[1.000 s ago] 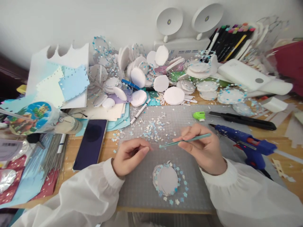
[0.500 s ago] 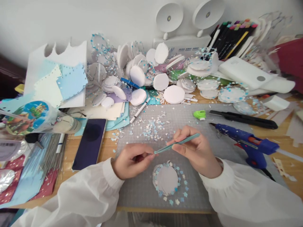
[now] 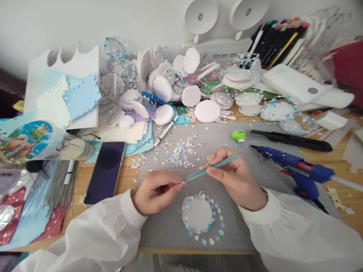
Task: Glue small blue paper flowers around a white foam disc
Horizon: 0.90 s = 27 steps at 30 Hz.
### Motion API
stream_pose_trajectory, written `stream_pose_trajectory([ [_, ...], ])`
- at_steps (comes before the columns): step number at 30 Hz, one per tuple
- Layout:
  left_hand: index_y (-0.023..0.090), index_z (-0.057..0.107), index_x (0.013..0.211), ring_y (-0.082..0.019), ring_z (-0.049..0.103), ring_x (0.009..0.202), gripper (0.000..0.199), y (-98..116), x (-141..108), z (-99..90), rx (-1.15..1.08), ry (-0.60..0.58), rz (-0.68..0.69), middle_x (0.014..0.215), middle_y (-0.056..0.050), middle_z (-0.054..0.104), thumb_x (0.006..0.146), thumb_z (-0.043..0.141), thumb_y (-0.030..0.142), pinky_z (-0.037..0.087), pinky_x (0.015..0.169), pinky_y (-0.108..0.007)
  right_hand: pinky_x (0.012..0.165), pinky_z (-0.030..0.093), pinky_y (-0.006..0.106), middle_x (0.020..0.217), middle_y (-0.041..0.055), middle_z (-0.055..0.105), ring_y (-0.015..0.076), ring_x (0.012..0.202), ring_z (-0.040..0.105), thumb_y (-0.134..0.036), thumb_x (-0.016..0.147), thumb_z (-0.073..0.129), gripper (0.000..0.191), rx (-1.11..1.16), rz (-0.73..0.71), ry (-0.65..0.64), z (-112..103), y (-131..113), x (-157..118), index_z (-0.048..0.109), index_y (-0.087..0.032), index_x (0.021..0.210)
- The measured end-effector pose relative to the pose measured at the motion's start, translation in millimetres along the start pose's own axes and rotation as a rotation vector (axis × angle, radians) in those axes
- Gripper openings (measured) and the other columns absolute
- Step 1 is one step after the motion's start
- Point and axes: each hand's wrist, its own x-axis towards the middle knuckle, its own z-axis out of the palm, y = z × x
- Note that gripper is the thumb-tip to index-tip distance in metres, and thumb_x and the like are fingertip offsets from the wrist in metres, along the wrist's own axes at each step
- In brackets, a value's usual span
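Note:
Teal tweezers (image 3: 211,167) are held in my right hand (image 3: 231,177), their tips pointing left and slightly parted. Just left of the tips, my left hand (image 3: 159,190) pinches a tiny pale piece (image 3: 183,183), which looks like a small paper flower. Below both hands, a round white paper disc (image 3: 200,215) lies on the grey cutting mat (image 3: 159,236). Small blue and white flowers edge the disc, and a curved string of them (image 3: 222,221) loops out to its right. Beyond my hands lies a scatter of loose tiny flowers (image 3: 183,153).
A blue glue gun (image 3: 295,166), a black craft knife (image 3: 292,140) and a small green tool (image 3: 238,135) lie to the right. A phone (image 3: 104,173) and bundled wires (image 3: 61,185) are on the left. Many white paper discs (image 3: 163,88) pile along the back, before a twin lamp (image 3: 217,49).
The tweezers' tips have parted and drawn back slightly from the tiny piece, which stays in my left fingertips. The view has shifted a little.

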Motion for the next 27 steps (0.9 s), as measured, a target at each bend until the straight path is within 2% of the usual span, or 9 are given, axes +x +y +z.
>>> stream_pose_trajectory([
  [8, 0.010, 0.070, 0.081, -0.012, 0.058, 0.050, 0.019, 0.4, 0.3, 0.2, -0.003, 0.001, 0.004, 0.064, -0.010, 0.069, 0.087, 0.054, 0.018, 0.042, 0.046, -0.021, 0.065, 0.054, 0.026, 0.073, -0.0008, 0.065, 0.0137, 0.071, 0.067, -0.025, 0.075, 0.075, 0.019, -0.034, -0.003, -0.032, 1.8, 0.9, -1.2, 0.056, -0.022, 0.074],
  [14, 0.011, 0.070, 0.079, -0.013, 0.060, 0.053, 0.020, 1.6, 1.1, 0.2, 0.001, 0.002, -0.012, 0.064, -0.010, 0.070, 0.088, 0.054, 0.019, 0.043, 0.047, -0.021, 0.064, 0.054, 0.025, 0.069, -0.0017, 0.063, 0.0139, 0.069, 0.067, -0.029, 0.074, 0.076, 0.023, -0.033, -0.001, -0.032, 2.4, -0.7, -0.3, 0.055, -0.021, 0.072],
  [19, 0.012, 0.070, 0.083, -0.009, 0.051, 0.044, 0.018, 0.6, -0.5, 0.6, 0.001, 0.029, -0.028, 0.065, -0.007, 0.070, 0.088, 0.054, 0.019, 0.039, 0.043, -0.020, 0.066, 0.054, 0.027, 0.070, -0.0025, 0.061, 0.0133, 0.069, 0.066, -0.028, 0.073, 0.077, 0.020, 0.016, -0.019, 0.040, -1.8, 1.1, 1.6, 0.058, -0.022, 0.072],
  [23, 0.014, 0.070, 0.080, -0.012, 0.055, 0.052, 0.021, 2.3, 1.6, -0.8, 0.046, 0.121, 0.030, 0.066, -0.007, 0.069, 0.089, 0.052, 0.021, 0.043, 0.052, -0.024, 0.065, 0.055, 0.031, 0.071, -0.0009, 0.062, 0.0157, 0.069, 0.065, -0.031, 0.067, 0.081, 0.023, -0.028, -0.098, 0.201, -9.4, 1.7, 8.2, 0.060, -0.022, 0.070],
  [25, 0.016, 0.071, 0.076, -0.015, 0.056, 0.060, 0.022, 7.2, 2.2, -1.2, 0.115, 0.220, 0.062, 0.066, -0.006, 0.066, 0.089, 0.053, 0.022, 0.044, 0.061, -0.028, 0.069, 0.056, 0.034, 0.071, -0.0008, 0.061, 0.0167, 0.071, 0.065, -0.028, 0.066, 0.081, 0.022, -0.066, -0.186, 0.246, -11.7, 0.5, 10.2, 0.061, -0.022, 0.069],
  [27, 0.018, 0.072, 0.075, -0.017, 0.055, 0.070, 0.021, 16.4, 0.5, 0.4, 0.160, 0.331, 0.037, 0.068, -0.005, 0.063, 0.088, 0.056, 0.023, 0.043, 0.070, -0.032, 0.072, 0.057, 0.037, 0.071, -0.0007, 0.060, 0.0176, 0.073, 0.065, -0.023, 0.069, 0.080, 0.018, -0.110, -0.295, 0.259, -11.1, -3.0, 8.1, 0.062, -0.023, 0.069],
])
